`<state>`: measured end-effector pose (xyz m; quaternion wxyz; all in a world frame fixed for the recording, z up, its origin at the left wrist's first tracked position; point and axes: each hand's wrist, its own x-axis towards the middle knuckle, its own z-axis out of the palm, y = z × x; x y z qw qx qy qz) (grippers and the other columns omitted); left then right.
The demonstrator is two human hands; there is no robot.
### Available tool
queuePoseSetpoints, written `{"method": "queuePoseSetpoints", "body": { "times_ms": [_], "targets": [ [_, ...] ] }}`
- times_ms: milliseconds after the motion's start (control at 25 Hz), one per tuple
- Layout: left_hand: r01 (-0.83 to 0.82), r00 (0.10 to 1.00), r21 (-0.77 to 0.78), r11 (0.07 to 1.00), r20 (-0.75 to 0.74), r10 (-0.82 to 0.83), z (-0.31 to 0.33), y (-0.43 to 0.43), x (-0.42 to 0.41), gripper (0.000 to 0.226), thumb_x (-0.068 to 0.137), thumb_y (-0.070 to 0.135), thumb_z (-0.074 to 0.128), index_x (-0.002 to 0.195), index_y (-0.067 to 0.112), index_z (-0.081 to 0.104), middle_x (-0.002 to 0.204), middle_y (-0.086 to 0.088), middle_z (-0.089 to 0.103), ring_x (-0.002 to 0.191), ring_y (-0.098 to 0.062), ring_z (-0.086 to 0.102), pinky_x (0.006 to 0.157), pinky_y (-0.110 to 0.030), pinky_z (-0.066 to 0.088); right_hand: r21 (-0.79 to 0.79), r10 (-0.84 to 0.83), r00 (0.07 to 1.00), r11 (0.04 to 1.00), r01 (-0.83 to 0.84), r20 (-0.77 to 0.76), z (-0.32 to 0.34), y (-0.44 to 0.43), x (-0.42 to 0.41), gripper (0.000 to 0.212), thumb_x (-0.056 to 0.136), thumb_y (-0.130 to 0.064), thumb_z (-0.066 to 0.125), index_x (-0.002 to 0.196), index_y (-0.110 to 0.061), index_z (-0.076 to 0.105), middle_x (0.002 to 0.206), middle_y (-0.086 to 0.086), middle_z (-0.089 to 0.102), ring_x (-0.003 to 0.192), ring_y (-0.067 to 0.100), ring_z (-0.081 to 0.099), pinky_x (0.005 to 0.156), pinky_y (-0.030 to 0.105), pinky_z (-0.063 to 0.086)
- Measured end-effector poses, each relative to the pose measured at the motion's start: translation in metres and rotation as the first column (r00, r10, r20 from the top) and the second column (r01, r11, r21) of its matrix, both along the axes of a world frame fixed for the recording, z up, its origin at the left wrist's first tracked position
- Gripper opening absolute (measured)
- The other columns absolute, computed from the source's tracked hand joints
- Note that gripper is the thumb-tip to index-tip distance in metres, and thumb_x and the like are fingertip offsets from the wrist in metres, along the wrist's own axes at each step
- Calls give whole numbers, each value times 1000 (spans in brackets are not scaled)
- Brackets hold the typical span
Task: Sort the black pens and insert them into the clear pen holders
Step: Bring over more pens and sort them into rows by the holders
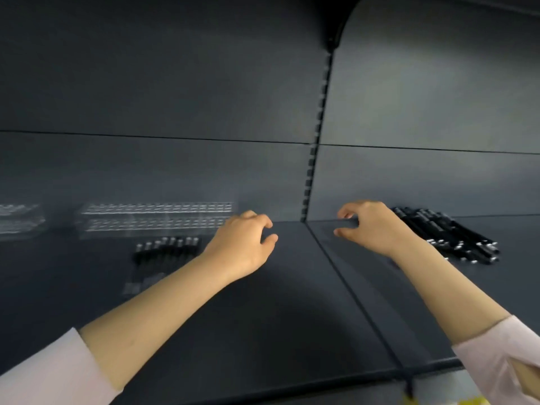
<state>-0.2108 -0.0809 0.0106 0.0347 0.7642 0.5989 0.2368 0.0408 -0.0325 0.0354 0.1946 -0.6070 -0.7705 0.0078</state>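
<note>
A long clear pen holder [155, 219] with a grid of slots stands at the back of the dark shelf, left of centre. A second clear pen holder [20, 219] shows at the far left. In front of the long holder lies a small row of black pens [168, 249]. A bigger pile of black pens [455, 238] lies on the right shelf section. My left hand [242, 244] hovers over the shelf with loosely curled fingers and holds nothing. My right hand [371, 226] hovers just left of the big pile, fingers loosely bent, nothing in it. The picture is blurred.
The dark shelf [263, 317] has a seam running diagonally between its two sections. A slotted upright [318, 127] divides the back panel. The shelf's front edge runs along the bottom, with something yellow [467, 400] below it at the lower right.
</note>
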Motion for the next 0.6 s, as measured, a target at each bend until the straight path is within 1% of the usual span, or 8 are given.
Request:
{"method": "queuePoseSetpoints", "body": {
  "times_ms": [80,200,280,360,400,440,520,600],
  "targets": [
    [-12,999,-54,998,42,15,-5,4,59,41,99,42,45,134,22,51,139,6,48,128,-18,44,102,-36,43,-19,-7,1000,1000,7,20,-3,11,54,31,81,-34,74,107,-19,67,110,0,66,104,20,61,91,35,48],
    [-18,997,-147,989,69,28,-7,16,141,47,99,44,44,139,19,46,144,3,43,131,-20,41,104,-37,41,-67,-9,1000,998,9,1,-3,29,125,32,82,-33,74,109,-17,67,111,0,67,107,19,60,93,32,46],
    [-34,993,-215,976,103,57,-9,30,180,50,99,45,42,140,15,44,146,0,41,132,-22,41,103,-36,41,-81,15,999,997,-17,-32,-6,44,156,34,83,-34,73,112,-18,66,113,0,66,109,18,59,90,27,43],
    [-60,986,-292,954,134,103,-11,46,213,54,99,48,41,138,10,44,147,-5,39,133,-25,40,101,-35,40,-93,72,994,992,-80,-83,-10,59,177,36,84,-34,72,116,-18,65,114,-1,64,108,13,56,84,20,35],
    [-81,979,-329,941,150,137,-13,54,227,56,99,49,41,137,8,44,148,-8,38,134,-27,38,101,-36,40,-97,111,990,988,-119,-87,-14,65,185,37,84,-33,71,118,-18,64,116,-1,62,109,12,54,84,17,33],
    [-106,972,-357,928,161,173,-14,62,239,59,98,52,40,136,7,44,147,-9,39,136,-28,35,101,-37,39,-104,145,986,983,-153,-81,-20,72,192,39,84,-34,71,119,-19,64,119,0,61,112,13,53,87,18,32],
    [-155,954,-389,908,180,240,-15,77,263,64,97,56,40,135,5,44,145,-11,40,137,-31,30,101,-39,38,-120,188,980,973,-195,-67,-26,84,207,41,85,-40,69,122,-23,62,125,-2,58,120,15,49,96,23,34],
    [-192,934,-401,896,206,293,-17,92,283,73,94,61,41,138,4,40,145,-11,39,138,-32,26,102,-40,36,-134,213,973,965,-224,-88,-30,96,222,43,85,-45,66,123,-25,62,126,-7,56,122,13,47,98,25,33]
  ]
}}
